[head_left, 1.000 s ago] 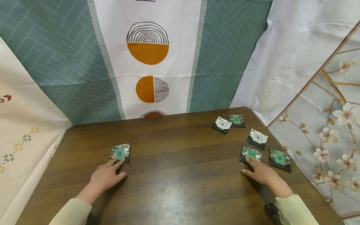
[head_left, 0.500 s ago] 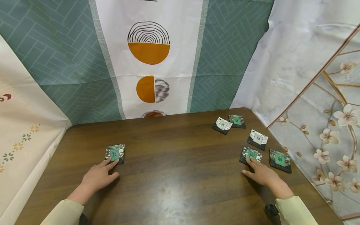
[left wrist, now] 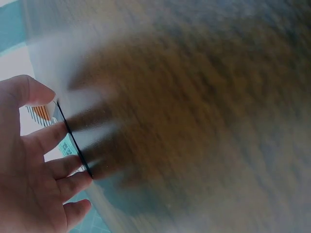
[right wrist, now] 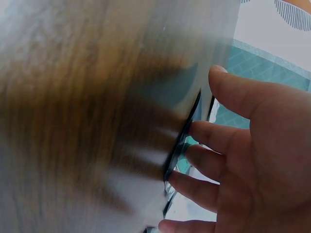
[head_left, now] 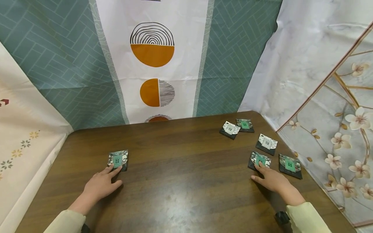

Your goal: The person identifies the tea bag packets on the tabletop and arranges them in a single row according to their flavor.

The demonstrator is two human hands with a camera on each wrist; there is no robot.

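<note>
At the left of the head view, my left hand (head_left: 100, 186) rests its outstretched fingertips on the near part of a flat square packet (head_left: 118, 157) with a green label and dark edge. From the left wrist, that packet shows only as a thin dark edge (left wrist: 74, 138) beneath the fingers. My right hand (head_left: 273, 181) touches another green-labelled packet (head_left: 257, 156) with extended fingers, its thumb held off to the side. In the right wrist view the fingers (right wrist: 209, 162) lie over this packet's dark edge. Neither hand curls round anything.
Near the right hand lie a green-labelled packet (head_left: 290, 165) and a white-labelled one (head_left: 266, 144). Farther back are another white packet (head_left: 230, 129) and a green one (head_left: 245, 125). The brown wooden table (head_left: 180, 155) meets hanging cloths (head_left: 227, 77) behind.
My left hand has slid left, and the packet under its fingertips has moved left with it. The right hand and the packets on the right stay where they were.
</note>
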